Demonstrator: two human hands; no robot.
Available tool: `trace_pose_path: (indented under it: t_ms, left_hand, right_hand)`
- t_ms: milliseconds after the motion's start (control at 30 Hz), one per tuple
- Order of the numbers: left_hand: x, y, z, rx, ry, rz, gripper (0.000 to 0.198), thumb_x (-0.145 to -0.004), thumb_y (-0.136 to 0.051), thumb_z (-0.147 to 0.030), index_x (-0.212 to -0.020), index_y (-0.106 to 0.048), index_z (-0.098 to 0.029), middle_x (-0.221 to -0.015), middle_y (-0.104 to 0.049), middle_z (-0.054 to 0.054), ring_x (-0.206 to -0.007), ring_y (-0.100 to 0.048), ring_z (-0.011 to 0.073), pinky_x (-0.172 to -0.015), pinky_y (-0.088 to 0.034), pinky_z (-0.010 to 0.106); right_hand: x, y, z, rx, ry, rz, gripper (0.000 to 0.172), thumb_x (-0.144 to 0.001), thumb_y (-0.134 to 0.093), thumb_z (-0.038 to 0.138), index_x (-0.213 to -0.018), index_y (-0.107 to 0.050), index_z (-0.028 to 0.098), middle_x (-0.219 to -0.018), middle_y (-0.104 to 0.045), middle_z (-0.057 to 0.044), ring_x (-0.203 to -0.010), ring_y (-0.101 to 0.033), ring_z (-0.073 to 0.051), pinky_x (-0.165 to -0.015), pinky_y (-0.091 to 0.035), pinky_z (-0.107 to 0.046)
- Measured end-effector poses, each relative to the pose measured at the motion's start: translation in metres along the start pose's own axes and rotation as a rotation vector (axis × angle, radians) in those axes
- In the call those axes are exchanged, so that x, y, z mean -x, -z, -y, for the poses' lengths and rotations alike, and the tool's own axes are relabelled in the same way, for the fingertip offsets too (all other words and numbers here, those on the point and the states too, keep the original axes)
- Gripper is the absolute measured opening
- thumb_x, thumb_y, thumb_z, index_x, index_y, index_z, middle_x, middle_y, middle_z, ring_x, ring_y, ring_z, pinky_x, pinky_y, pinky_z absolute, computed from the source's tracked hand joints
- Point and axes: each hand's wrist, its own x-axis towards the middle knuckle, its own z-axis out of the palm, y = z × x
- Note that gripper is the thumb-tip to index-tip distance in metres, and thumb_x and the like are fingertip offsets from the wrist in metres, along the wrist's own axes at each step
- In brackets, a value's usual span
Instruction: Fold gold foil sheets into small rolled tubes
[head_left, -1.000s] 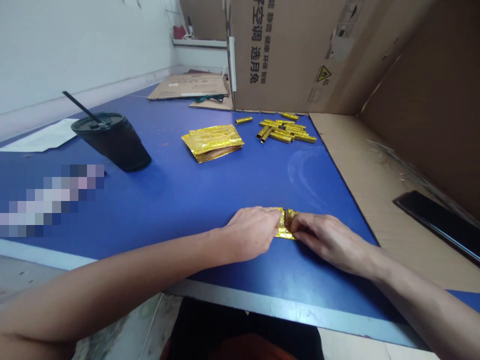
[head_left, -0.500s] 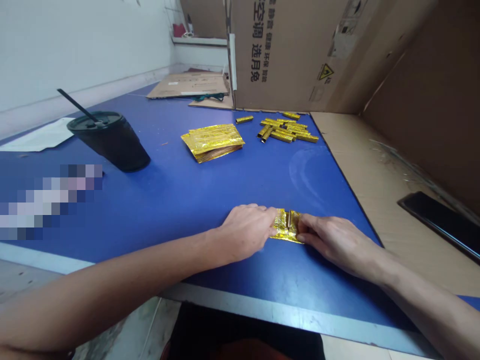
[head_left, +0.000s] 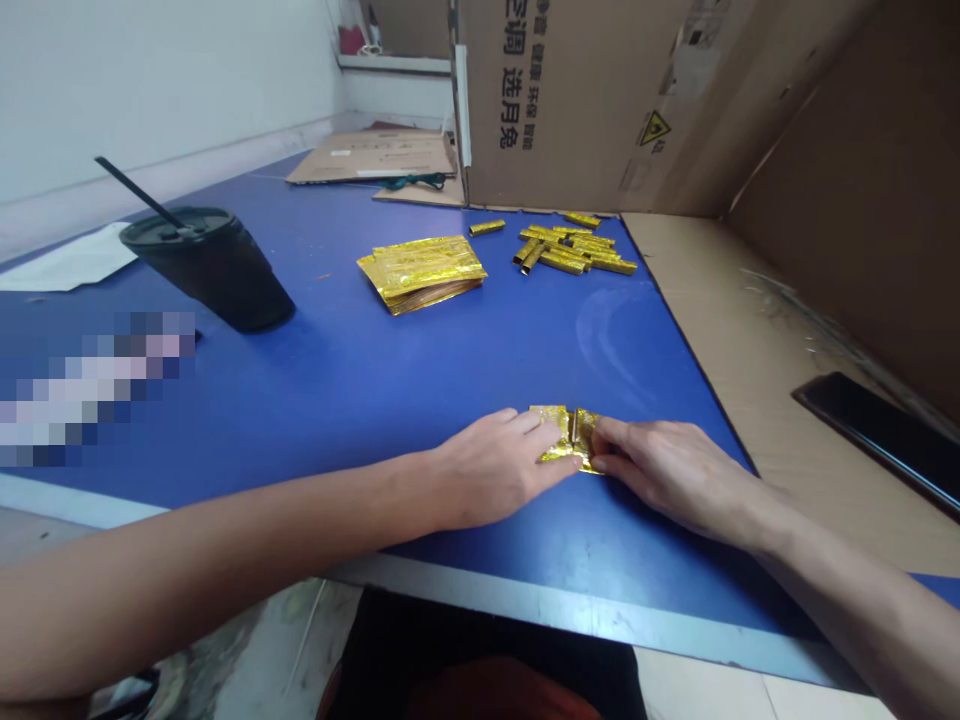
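Note:
A small piece of shiny gold foil card, folded with an upright slit near its middle, lies on the blue table in front of me. Over its left part rests my left hand, fingers spread on the foil and the thumb stretched along the near edge toward the slit. My right hand pinches the right end between thumb and curled fingers. Farther back sits a stack of flat gold foil cards. To the right of that stack lies a loose pile of narrow gold foil tubes, with one gold tube apart from it.
A dark cup with a straw stands at the left, near a white sheet and a blurred-out patch. Cardboard walls rise behind and to the right. A black phone lies on cardboard at the right.
My left hand has loosened its pinch; its fingers now spread over the foil and its thumb reaches toward the slit. My right hand keeps its pinch. The view has shifted slightly.

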Motion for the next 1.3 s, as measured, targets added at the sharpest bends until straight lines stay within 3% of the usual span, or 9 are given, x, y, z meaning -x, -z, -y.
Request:
trace_pose_path:
  t_ms: [267,400,600,767,1133,1300]
  left_hand:
    - [0.018,0.008,0.006,0.060,0.011,0.102,0.036,-0.076,-0.045,-0.011,-0.110,-0.053,-0.020,-0.097,-0.055,0.007,-0.077,-0.046,0.0175,-0.065,-0.033,0.030]
    - [0.021,0.008,0.002,0.063,0.050,0.115,0.034,-0.079,-0.043,-0.014,-0.112,-0.052,-0.017,-0.099,-0.057,0.007,-0.079,-0.046,0.0183,-0.067,-0.035,0.031]
    - [0.015,0.006,-0.005,0.170,0.052,0.056,0.025,-0.086,-0.039,-0.020,-0.102,-0.056,-0.011,-0.101,-0.057,0.009,-0.100,-0.047,0.0210,-0.088,-0.036,0.035]
    - [0.008,0.003,-0.004,0.212,0.063,0.060,0.022,-0.087,-0.041,-0.022,-0.095,-0.057,-0.010,-0.097,-0.059,0.009,-0.098,-0.050,0.0195,-0.090,-0.039,0.033]
    - [-0.003,-0.001,-0.004,0.195,0.091,0.009,0.019,-0.086,-0.041,-0.020,-0.087,-0.057,-0.011,-0.090,-0.059,0.007,-0.092,-0.053,0.0197,-0.086,-0.043,0.033]
    - [-0.003,-0.007,-0.007,0.251,0.106,-0.045,0.020,-0.085,-0.042,-0.018,-0.098,-0.054,-0.009,-0.109,-0.057,0.010,-0.110,-0.047,0.0197,-0.101,-0.034,0.033]
  right_hand:
    - [-0.001,0.000,-0.003,-0.002,0.025,-0.024,0.011,-0.084,-0.041,0.023,-0.077,-0.049,0.024,-0.066,-0.063,0.002,-0.056,-0.057,-0.014,-0.047,-0.031,-0.025]
    - [-0.002,0.001,-0.003,0.007,0.022,-0.020,0.009,-0.084,-0.042,0.025,-0.077,-0.048,0.024,-0.065,-0.061,0.002,-0.055,-0.056,-0.014,-0.048,-0.032,-0.025]
    - [0.002,0.002,0.002,0.020,0.196,-0.112,0.017,-0.087,-0.037,0.019,-0.086,-0.053,0.021,-0.084,-0.058,-0.004,-0.068,-0.055,-0.015,-0.057,-0.041,-0.026]
    - [0.006,0.004,0.004,-0.008,0.334,-0.120,0.018,-0.084,-0.043,0.018,-0.089,-0.060,0.019,-0.092,-0.059,-0.006,-0.084,-0.054,-0.018,-0.075,-0.044,-0.031]
    - [0.007,0.001,0.010,0.022,0.361,-0.139,0.026,-0.084,-0.039,0.009,-0.094,-0.062,0.015,-0.096,-0.062,-0.009,-0.093,-0.056,-0.019,-0.085,-0.044,-0.034]
    - [0.008,0.002,0.010,0.000,0.388,-0.183,0.026,-0.084,-0.039,0.010,-0.092,-0.062,0.018,-0.094,-0.065,-0.007,-0.095,-0.058,-0.018,-0.086,-0.046,-0.036]
